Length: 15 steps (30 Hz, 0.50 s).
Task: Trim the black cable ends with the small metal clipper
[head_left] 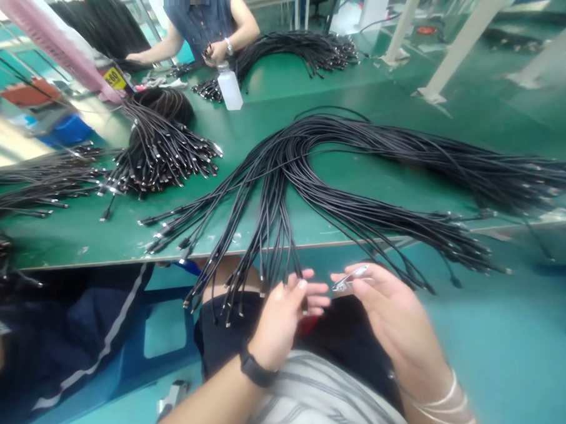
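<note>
While the right hand (pixel 388 313) is pinching a small metal clip (pixel 348 280) between its nearly closed fingers (pixel 361 290), the left hand (pixel 281 318) is curling just beside it, half open; whether it has hold of a cable end, I cannot tell. The work looks like a close, fiddly job that is calling for a steady pinch. Beyond the hands, a fan of black cables (pixel 281 165) is lying across the green tabletop (pixel 78 240), its metal-tipped ends trailing over the near edge.
</note>
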Each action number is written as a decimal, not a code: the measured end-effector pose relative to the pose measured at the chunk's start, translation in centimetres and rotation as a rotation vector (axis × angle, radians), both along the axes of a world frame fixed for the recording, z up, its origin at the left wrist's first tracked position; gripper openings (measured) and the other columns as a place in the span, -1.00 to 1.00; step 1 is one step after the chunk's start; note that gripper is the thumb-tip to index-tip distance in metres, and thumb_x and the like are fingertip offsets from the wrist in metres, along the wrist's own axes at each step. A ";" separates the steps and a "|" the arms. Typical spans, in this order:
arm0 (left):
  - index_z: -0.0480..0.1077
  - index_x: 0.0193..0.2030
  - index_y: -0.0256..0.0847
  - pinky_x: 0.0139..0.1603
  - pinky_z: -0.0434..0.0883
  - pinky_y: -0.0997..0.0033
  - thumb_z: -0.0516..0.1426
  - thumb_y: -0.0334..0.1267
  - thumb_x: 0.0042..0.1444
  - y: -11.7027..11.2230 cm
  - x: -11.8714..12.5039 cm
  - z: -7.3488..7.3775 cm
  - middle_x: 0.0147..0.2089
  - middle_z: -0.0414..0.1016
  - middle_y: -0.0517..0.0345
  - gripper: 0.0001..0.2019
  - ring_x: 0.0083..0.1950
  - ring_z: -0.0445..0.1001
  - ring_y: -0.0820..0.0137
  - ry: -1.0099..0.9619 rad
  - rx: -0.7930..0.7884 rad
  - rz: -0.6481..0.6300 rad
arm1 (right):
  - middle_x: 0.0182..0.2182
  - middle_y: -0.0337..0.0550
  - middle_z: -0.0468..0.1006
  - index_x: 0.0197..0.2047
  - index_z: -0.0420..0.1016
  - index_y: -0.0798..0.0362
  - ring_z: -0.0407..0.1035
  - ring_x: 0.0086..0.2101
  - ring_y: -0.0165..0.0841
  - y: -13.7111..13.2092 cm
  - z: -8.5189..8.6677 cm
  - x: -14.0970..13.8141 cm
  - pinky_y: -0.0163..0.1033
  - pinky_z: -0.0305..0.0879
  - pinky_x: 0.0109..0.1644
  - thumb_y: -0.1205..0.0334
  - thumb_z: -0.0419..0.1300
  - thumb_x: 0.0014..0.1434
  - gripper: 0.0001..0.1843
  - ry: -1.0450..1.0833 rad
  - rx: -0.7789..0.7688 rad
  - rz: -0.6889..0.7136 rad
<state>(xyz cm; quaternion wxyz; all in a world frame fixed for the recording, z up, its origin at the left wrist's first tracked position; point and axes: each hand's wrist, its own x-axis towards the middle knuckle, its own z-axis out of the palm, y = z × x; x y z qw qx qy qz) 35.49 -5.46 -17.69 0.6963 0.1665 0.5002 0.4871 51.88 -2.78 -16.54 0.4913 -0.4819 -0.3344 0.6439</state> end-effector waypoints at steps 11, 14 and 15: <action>0.44 -0.26 -0.30 -0.57 0.34 0.56 0.14 -0.02 0.23 -0.9 -1.6 3.5 -0.45 0.59 0.03 -0.68 -0.57 0.50 0.46 0.169 0.157 -0.399 | -0.33 -0.08 0.66 -0.23 0.55 -0.01 0.58 -0.32 -0.24 -1.2 2.4 -2.6 -0.17 0.53 -0.22 0.09 0.40 0.10 -0.78 0.200 -0.090 0.044; 0.44 -0.32 -0.26 -0.48 0.40 0.53 0.08 -0.05 0.29 0.1 -1.9 4.7 -0.47 0.56 0.09 -0.68 -0.51 0.53 0.45 0.279 0.275 -0.432 | -0.34 -0.09 0.67 -0.22 0.54 -0.02 0.59 -0.33 -0.25 -1.1 3.7 -2.7 -0.18 0.55 -0.22 0.11 0.38 0.14 -0.81 0.177 -0.044 -0.021; 0.44 -0.33 -0.25 -0.45 0.41 0.52 0.06 -0.05 0.31 0.3 -1.9 4.9 -0.46 0.56 0.10 -0.67 -0.50 0.54 0.45 0.308 0.307 -0.444 | -0.34 -0.11 0.66 -0.22 0.54 -0.02 0.59 -0.34 -0.25 -1.0 4.1 -2.7 -0.19 0.56 -0.24 0.12 0.37 0.14 -0.82 0.159 -0.028 -0.032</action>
